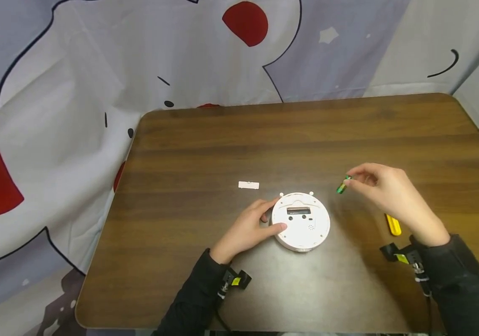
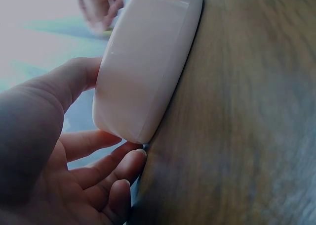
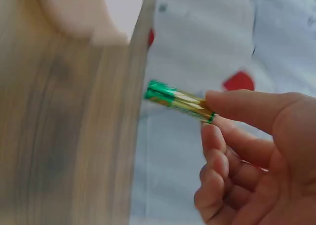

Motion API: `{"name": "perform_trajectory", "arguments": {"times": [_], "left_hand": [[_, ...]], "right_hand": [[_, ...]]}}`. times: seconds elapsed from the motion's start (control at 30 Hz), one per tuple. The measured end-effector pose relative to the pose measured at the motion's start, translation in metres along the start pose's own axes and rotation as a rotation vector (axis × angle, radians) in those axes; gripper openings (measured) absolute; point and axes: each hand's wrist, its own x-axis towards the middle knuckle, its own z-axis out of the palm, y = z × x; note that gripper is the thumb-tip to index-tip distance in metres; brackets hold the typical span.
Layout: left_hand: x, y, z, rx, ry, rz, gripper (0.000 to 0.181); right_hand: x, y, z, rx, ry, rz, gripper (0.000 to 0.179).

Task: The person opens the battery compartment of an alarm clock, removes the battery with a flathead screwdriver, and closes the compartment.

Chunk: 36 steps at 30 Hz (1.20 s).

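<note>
A round white alarm clock [image 1: 313,219] lies face down on the table, its narrow battery slot uncovered at the back. My left hand [image 1: 245,228] holds it at the left edge, thumb on top and fingers against the rim; the left wrist view shows the clock's side [image 2: 143,62] between them. To the right of the clock and above the table, my right hand [image 1: 384,186] pinches a green and gold battery [image 3: 180,101] by one end between thumb and fingers. A small white battery cover [image 1: 249,185] lies on the table behind the left hand.
A yellow object [image 1: 393,225] lies on the wooden table [image 1: 172,224], partly hidden by the right forearm. A patterned cloth [image 1: 109,56] hangs behind the table and along its left side. Camera mounts with cables sit on both wrists.
</note>
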Motion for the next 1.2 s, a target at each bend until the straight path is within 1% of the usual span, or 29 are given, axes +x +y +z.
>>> {"name": "perform_trajectory", "arguments": {"times": [0.1, 0.2, 0.3, 0.43, 0.6, 0.87, 1.2], "left_hand": [[0.0, 0.0, -0.001, 0.0, 0.0, 0.003, 0.07], [0.0, 0.0, 0.0, -0.001, -0.001, 0.004, 0.07], [-0.001, -0.001, 0.0, -0.006, -0.003, 0.004, 0.07], [-0.003, -0.001, 0.0, -0.014, -0.004, 0.003, 0.071], [-0.006, -0.002, 0.0, -0.009, -0.004, -0.001, 0.071], [-0.008, -0.003, 0.0, -0.006, 0.006, 0.008, 0.07], [-0.007, -0.003, 0.0, -0.006, 0.001, 0.01, 0.07]], "right_hand": [[0.004, 0.025, -0.011, -0.045, -0.137, 0.122, 0.035], [0.009, 0.046, -0.014, -0.076, -0.235, 0.163, 0.041], [0.014, 0.06, -0.012, -0.089, -0.286, 0.174, 0.042], [0.02, 0.072, -0.009, -0.096, -0.316, 0.2, 0.044], [0.023, 0.079, -0.005, -0.105, -0.335, 0.228, 0.044], [0.025, 0.081, -0.003, -0.141, -0.322, 0.25, 0.041], [0.022, 0.078, -0.003, -0.098, -0.334, 0.257, 0.043]]}}
